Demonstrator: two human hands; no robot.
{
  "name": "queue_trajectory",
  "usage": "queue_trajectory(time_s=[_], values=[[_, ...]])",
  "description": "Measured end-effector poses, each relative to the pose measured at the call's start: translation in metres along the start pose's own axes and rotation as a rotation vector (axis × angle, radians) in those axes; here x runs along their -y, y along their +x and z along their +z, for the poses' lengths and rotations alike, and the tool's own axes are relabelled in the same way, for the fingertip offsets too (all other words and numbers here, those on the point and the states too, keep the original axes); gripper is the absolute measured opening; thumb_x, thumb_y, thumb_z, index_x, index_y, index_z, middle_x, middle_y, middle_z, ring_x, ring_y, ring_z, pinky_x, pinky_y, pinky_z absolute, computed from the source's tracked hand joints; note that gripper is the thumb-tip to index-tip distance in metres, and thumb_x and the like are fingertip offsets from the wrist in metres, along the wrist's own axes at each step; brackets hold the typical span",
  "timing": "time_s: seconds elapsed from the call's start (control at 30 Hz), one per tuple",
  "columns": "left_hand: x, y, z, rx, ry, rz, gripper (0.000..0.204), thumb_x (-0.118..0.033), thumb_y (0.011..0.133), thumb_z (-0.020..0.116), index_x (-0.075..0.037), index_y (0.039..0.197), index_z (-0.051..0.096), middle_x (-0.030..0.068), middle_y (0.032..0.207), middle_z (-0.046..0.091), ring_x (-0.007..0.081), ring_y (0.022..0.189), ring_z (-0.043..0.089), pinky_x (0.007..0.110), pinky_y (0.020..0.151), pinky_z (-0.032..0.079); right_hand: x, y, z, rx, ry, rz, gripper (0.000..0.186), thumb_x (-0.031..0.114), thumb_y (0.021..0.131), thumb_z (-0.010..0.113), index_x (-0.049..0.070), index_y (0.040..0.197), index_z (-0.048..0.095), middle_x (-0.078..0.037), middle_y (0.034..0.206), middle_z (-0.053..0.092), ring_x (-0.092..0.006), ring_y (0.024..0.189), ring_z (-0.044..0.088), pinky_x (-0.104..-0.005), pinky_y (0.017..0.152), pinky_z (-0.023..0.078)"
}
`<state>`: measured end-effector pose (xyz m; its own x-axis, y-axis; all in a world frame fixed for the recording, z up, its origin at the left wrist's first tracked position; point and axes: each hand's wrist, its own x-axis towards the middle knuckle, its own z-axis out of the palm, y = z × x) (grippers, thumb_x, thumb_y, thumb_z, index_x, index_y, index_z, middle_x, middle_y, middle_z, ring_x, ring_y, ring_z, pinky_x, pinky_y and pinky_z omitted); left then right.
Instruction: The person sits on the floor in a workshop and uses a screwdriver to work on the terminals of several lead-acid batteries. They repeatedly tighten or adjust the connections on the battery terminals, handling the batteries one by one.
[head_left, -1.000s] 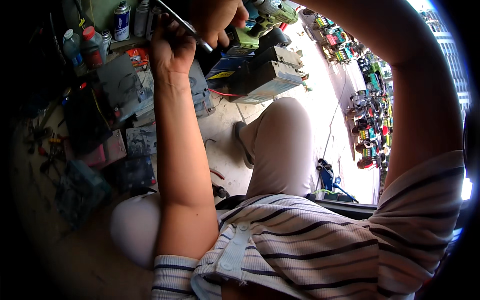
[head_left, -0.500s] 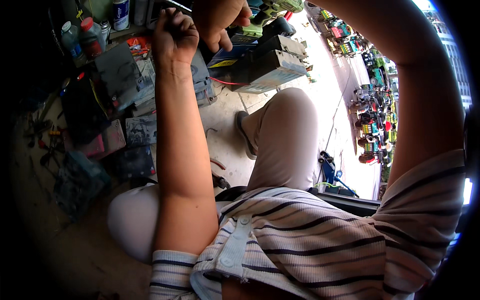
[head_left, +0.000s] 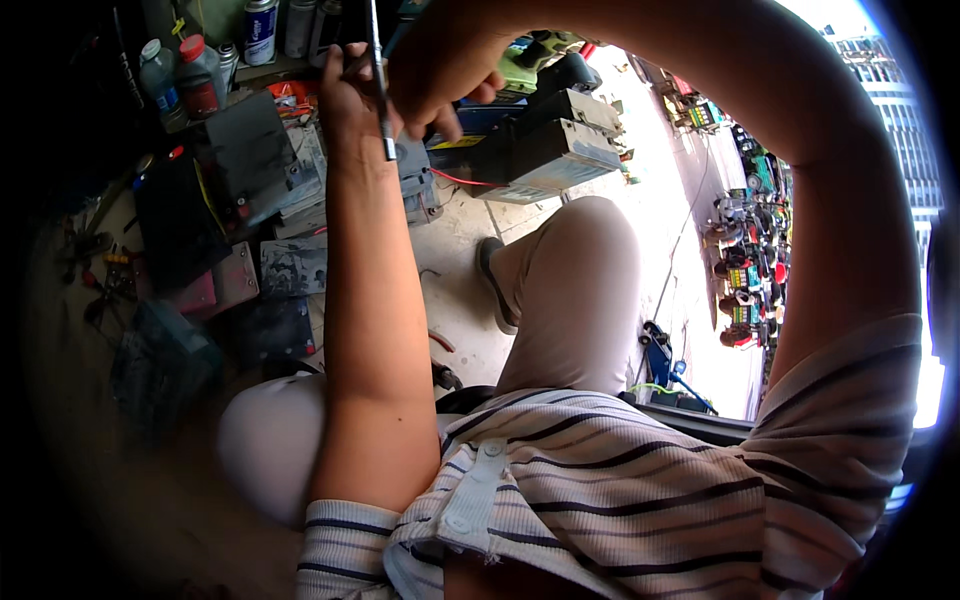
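A long metal rod (head_left: 376, 40) stands almost vertical in the picture, its lower end over my left wrist. My left hand (head_left: 353, 95) is palm up with curled fingers at the rod. My right hand (head_left: 440, 75) arches just right of the rod with bent fingers; what they hold, if anything, is hidden. Beyond it are a green power tool (head_left: 547, 48), partly covered by my right arm, and dark batteries (head_left: 562, 150) with a red wire.
Bottles (head_left: 195, 80) and spray cans (head_left: 260, 30) stand at the upper left above piled panels and batteries (head_left: 240, 150). Loose tools (head_left: 100, 260) lie at left, pliers (head_left: 440, 355) by my knee. Outside at right are a blue floor jack (head_left: 660, 355) and parked scooters (head_left: 745, 280).
The rod has swung from diagonal to nearly vertical and its lower end has dropped. Both hands have shifted slightly, my right hand now covering more of the green power tool.
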<state>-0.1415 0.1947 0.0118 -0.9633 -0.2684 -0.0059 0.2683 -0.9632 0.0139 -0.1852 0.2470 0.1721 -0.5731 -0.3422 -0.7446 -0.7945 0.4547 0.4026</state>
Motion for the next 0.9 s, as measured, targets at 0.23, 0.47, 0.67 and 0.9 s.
queue_trajectory(time_s=[0.23, 0.47, 0.67, 0.9], values=[[-0.004, -0.012, 0.012, -0.328, -0.232, 0.04, 0.03, -0.023, 0.093, 0.041, -0.011, 0.065, 0.04, -0.0042, 0.052, 0.037, 0.0077, 0.04, 0.031, 0.021, 0.038, 0.024, 0.022, -0.047, -0.013, -0.234, 0.453, -0.314, 0.037, 0.03, 0.082, 0.046, -0.002, 0.099, 0.052, -0.015, 0.088, 0.061, -0.02, 0.069, 0.06, -0.0291, 0.056, 0.05], [0.021, -0.01, 0.034, -0.135, -0.001, 0.104, 0.028, -0.031, 0.093, 0.04, -0.01, 0.075, 0.042, -0.0024, 0.056, 0.035, 0.0084, 0.046, 0.033, 0.022, 0.045, 0.028, 0.015, -0.061, 0.027, -0.227, 1.059, -0.307, 0.057, 0.027, 0.084, 0.055, 0.013, 0.135, 0.032, -0.011, 0.083, 0.059, -0.0155, 0.067, 0.058, -0.0284, 0.066, 0.049], [0.06, -0.034, 0.042, -0.368, 0.083, 0.0, 0.023, -0.03, 0.092, 0.04, -0.008, 0.094, 0.045, 0.003, 0.079, 0.051, 0.01, 0.067, 0.049, 0.023, 0.055, 0.037, 0.0, -0.037, 0.066, -0.616, 0.486, -0.228, 0.023, 0.02, 0.077, 0.056, 0.001, 0.089, 0.058, -0.015, 0.074, 0.062, -0.0259, 0.064, 0.062, -0.0347, 0.059, 0.049], [0.08, -0.046, 0.01, -0.415, 0.189, -0.007, 0.041, -0.042, 0.093, 0.029, -0.006, 0.098, 0.049, 0.0045, 0.074, 0.052, 0.0102, 0.054, 0.042, 0.023, 0.047, 0.031, 0.007, -0.013, 0.085, -0.578, 0.477, -0.227, 0.026, 0.025, 0.079, 0.055, 0.0, 0.078, 0.063, -0.015, 0.066, 0.062, -0.0299, 0.066, 0.061, -0.0363, 0.063, 0.048]])
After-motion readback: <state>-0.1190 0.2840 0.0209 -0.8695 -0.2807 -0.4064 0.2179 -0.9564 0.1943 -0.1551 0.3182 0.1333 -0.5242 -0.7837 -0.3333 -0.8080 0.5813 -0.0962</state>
